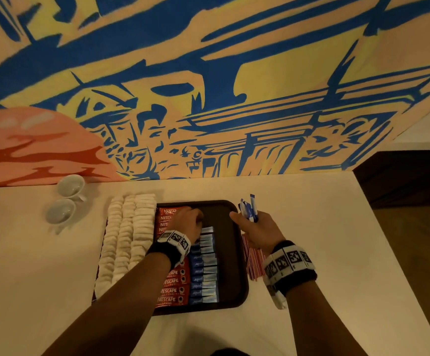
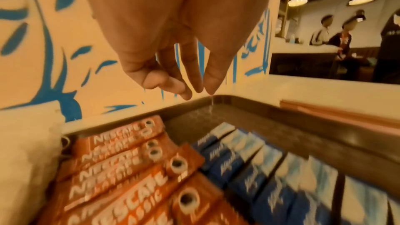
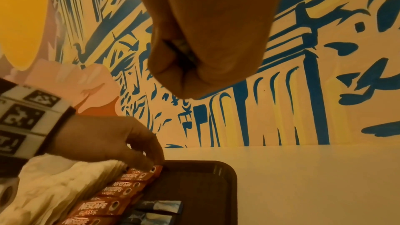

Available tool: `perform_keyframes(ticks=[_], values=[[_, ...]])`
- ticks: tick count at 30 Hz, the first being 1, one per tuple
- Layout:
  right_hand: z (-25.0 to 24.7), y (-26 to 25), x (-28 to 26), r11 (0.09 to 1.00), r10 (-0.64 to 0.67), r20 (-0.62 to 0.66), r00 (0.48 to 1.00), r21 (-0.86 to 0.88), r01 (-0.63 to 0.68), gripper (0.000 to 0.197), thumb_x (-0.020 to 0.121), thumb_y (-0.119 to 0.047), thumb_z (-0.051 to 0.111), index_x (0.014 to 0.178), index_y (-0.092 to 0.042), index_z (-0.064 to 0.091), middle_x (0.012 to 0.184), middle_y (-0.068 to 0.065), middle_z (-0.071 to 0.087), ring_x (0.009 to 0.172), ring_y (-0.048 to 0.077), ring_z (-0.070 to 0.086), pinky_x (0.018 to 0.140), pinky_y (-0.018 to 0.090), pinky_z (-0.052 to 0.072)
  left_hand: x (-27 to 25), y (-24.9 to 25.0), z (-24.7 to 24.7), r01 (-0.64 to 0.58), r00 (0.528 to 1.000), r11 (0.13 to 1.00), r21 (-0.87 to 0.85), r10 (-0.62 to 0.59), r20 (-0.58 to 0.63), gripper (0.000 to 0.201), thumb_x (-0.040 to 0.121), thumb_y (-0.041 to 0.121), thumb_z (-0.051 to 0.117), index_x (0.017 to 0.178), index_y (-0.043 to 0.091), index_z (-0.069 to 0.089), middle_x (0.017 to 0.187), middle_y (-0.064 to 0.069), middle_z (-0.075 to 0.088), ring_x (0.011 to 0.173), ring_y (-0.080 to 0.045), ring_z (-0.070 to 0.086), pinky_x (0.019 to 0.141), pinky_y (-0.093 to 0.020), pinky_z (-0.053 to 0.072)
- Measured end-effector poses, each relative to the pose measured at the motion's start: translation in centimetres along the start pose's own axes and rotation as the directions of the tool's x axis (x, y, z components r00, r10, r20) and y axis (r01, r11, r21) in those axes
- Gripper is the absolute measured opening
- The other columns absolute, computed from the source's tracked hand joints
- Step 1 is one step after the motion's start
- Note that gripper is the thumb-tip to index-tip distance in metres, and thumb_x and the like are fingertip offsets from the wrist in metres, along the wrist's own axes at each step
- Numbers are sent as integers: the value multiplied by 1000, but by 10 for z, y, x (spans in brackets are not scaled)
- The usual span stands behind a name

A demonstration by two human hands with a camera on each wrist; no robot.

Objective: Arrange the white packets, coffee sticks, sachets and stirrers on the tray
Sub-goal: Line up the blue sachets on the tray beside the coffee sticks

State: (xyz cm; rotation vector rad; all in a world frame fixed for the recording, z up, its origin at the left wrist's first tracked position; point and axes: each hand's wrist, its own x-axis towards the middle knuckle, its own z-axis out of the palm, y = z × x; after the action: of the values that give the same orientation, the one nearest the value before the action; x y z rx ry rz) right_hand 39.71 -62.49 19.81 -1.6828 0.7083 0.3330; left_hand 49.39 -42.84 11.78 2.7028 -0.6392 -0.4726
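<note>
Backdrop: blue-and-yellow mural behind a pale bench (image 1: pixel 311 227).
White packets (image 1: pixel 126 235): soft rows along the tray (image 1: pixel 237 253) left edge.
Coffee sticks (image 1: pixel 172 286): light, slick; left hand (image 1: pixel 188 222), fingers curled, touches the far one.
Sachets (image 1: pixel 206 265): a column mid-tray; more (image 1: pixel 248 209) clutched upright in the right hand (image 1: pixel 255 229).
Stirrers (image 1: pixel 253 260): thin, off-tray; likely best pinched mid-length.

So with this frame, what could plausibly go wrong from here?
1. The right hand holds a loose bunch of blue sachets fanned upward; one could slip out onto the table.
2. The left hand hangs low over the coffee sticks and the blue sachet row; a brush might skew them.
3. The stirrers lie off the tray right under the right wrist, which might scatter them.
</note>
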Motion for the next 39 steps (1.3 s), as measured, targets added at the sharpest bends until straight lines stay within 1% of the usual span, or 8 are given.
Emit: perform_keyframes(ticks=[7,12,18,22,25,29,34,39], values=[[29,-19,-27,992,-118,93,989,-30,121,38,94,-43,71,75,-21,47,55,-3,41,46,13,36,46,25,34,-34,18,-82,-22,979,870,-492,-82,-189,12,93,29,65,102,29,73,100,15,70,92,-3,63,81,-20,49],[57,-34,-58,928,-299,140,944,-189,322,34,99,-36,65,73,-22,48,48,-11,46,42,1,42,53,20,35,-73,25,-137,-178,978,746,-642,63,-198,21,100,34,58,108,24,74,98,17,72,94,7,63,79,-6,43],[89,-33,-75,856,-368,191,910,-312,412,13,97,-34,69,96,-22,64,76,-10,59,68,4,55,67,25,42,-108,12,-151,-253,967,777,-576,196,-160,21,85,54,70,97,37,76,94,12,72,91,-10,65,87,-36,54],[98,-36,-88,848,-381,192,904,-316,425,27,97,-38,69,116,-19,67,103,-2,71,90,14,66,84,35,53,-127,9,-162,-301,952,754,-584,270,-142,11,88,41,74,97,37,77,97,9,71,88,-15,61,86,-35,53],[97,-41,-96,835,-411,243,879,-287,470,14,98,-33,68,93,-19,65,79,-6,64,72,9,60,71,29,47,-137,6,-169,-338,936,731,-592,329,-127,11,86,34,77,97,32,77,99,10,70,84,-14,61,81,-26,51],[98,-47,-105,834,-419,240,876,-279,475,36,98,-29,67,71,-25,45,58,-10,40,47,0,39,57,21,31,-139,7,-172,-346,938,728,-592,289,-192,8,91,30,72,93,23,75,96,9,70,87,-10,63,82,-24,48],[79,-41,-110,874,-378,156,913,-264,407,33,101,-38,61,75,-20,49,54,-9,44,43,-2,42,54,18,32,-139,11,-183,-337,940,634,-696,183,-289,11,101,23,58,96,14,64,92,-4,75,84,-18,70,69,-32,53],[60,-40,-109,954,-226,-5,974,201,222,41,91,-48,71,100,-8,66,57,-6,39,46,10,31,43,23,28,-132,9,-189,-285,958,682,-673,180,-223,7,97,24,64,96,18,66,77,-5,74,72,-17,70,67,-30,50]])
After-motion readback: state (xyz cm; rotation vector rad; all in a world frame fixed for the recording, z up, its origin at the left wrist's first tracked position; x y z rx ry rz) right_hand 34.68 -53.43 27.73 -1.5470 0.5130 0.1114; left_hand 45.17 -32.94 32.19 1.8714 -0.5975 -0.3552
